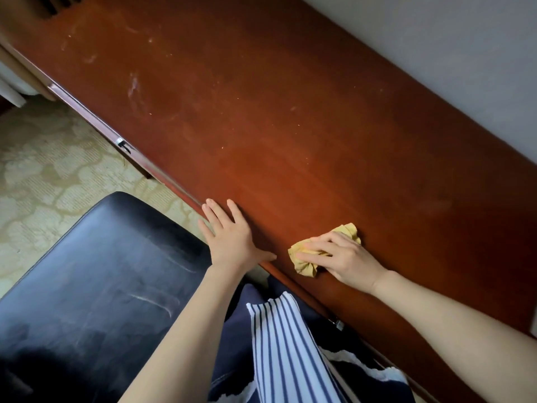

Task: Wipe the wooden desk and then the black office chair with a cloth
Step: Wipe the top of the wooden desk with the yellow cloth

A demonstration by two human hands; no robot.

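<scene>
Desk-wiping is the step in hand, judging from the head view: the yellow cloth [304,266] lies crumpled on the wooden desk [290,135] close to its front edge, and the right hand [345,257] sits on top of it, fingers curled over the bunched fabric and pressing it to the wood. The left hand [232,237] lies flat just beside it on the front edge, fingers straight and spread, holding nothing, apparently as a brace. Pale dust smears [133,85] and specks show across the far-left stretch of the desk, well apart from the cloth, so the desk looks only partly done. The black office chair [101,271] stands at the lower left beside the desk, its seat streaked with light marks and not yet wiped. A patterned carpet [43,170] and a grey wall [436,53] frame the scene. The next move probably calls for sweeping the cloth toward those smears with steady downward pressure, before turning to the chair.
</scene>
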